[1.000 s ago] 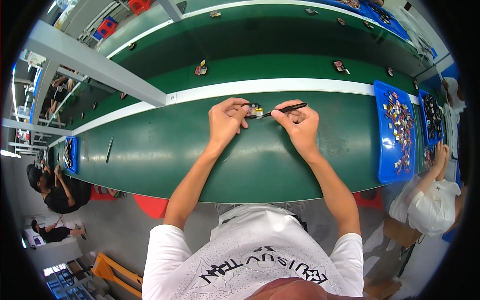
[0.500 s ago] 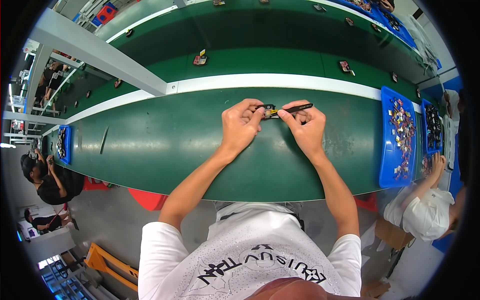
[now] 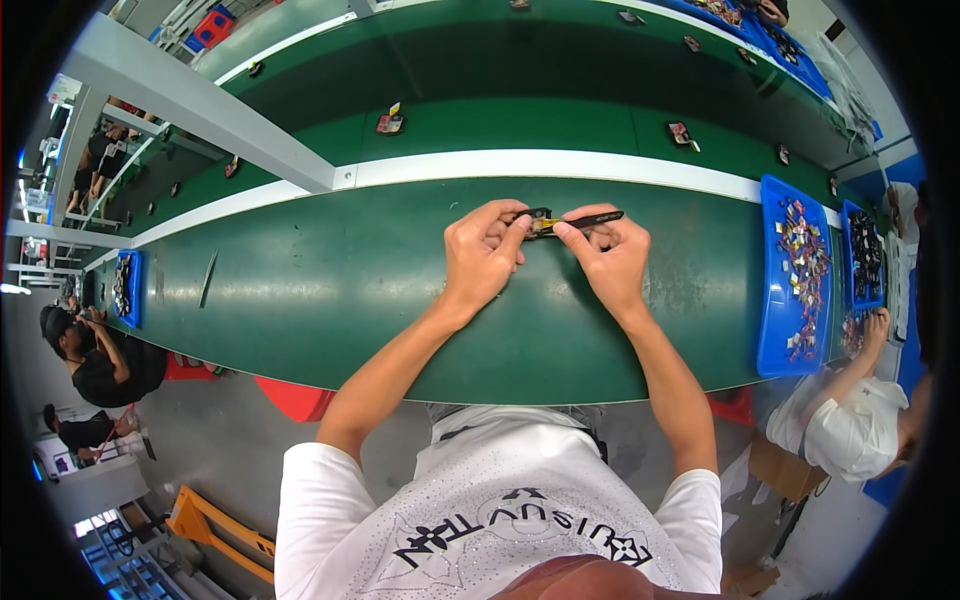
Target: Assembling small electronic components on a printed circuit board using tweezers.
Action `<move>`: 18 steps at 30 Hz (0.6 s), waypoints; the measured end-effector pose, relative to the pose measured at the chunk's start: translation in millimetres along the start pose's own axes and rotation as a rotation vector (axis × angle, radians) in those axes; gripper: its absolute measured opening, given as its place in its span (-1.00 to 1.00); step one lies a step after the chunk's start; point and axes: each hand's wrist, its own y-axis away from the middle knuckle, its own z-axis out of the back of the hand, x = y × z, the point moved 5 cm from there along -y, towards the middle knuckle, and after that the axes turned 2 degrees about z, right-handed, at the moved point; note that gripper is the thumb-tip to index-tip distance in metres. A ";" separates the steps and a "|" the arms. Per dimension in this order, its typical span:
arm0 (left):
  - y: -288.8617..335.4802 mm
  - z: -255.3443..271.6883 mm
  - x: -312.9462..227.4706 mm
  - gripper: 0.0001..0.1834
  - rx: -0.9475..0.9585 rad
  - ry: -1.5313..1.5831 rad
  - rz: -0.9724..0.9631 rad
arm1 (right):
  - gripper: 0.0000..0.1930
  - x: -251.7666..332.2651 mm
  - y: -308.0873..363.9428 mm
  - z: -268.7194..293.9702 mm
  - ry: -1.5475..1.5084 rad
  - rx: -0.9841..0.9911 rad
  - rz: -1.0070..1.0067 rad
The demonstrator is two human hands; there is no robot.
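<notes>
Over the middle of the green worktop, my left hand (image 3: 481, 252) pinches a small black plastic housing (image 3: 539, 213) by its left side. Something yellow and bits of metal show inside this piece, too small to make out. Between thumb and fingers my right hand (image 3: 613, 258) grips black tweezers (image 3: 604, 217). Their tips point left and reach into or against the housing; the exact contact is hidden by the fingers. Both hands are close together, just above the table.
A silver tweezers-like tool (image 3: 208, 278) lies on the worktop (image 3: 330, 290) at left. To the right stands a blue tray (image 3: 775, 330) of small coloured parts, beside a blue bin (image 3: 863, 262) of black pieces. Past the white rail (image 3: 560, 159), a green belt (image 3: 560, 122) carries spaced-out units. Co-workers sit at both sides.
The units on the near belt have shifted slightly left. My hands and the tweezers stay almost in place, with only a tiny shift. The co-worker at right has moved an arm.
</notes>
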 end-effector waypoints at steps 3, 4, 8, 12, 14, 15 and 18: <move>0.3 -0.9 -2.1 -0.83 0.005 0.008 -0.020 | -0.90 -8.9 -2.1 -2.5 -0.263 -0.010 -0.105; 0.4 -1.2 -2.8 -0.82 0.009 0.011 -0.026 | -0.90 -8.6 -2.6 -1.9 -0.263 -0.009 -0.106; 0.4 -0.9 -2.4 -0.82 0.017 0.010 -0.055 | -0.90 -9.5 -3.8 -1.9 -0.327 0.039 -0.158; 0.4 -0.6 -1.8 -0.83 0.015 0.008 -0.068 | -0.90 -8.0 -3.6 -2.4 -0.335 0.043 -0.183; 0.2 0.1 -2.9 -0.83 0.006 -0.006 -0.075 | -0.90 -8.3 -3.5 -2.3 -0.331 0.044 -0.186; 0.3 0.0 -3.3 -0.83 0.006 -0.006 -0.074 | -0.90 -8.5 -3.5 -2.3 -0.327 0.045 -0.188; 0.6 -0.3 -3.2 -0.84 0.001 0.015 -0.069 | -0.90 -7.7 -3.3 -1.8 -0.326 0.045 -0.189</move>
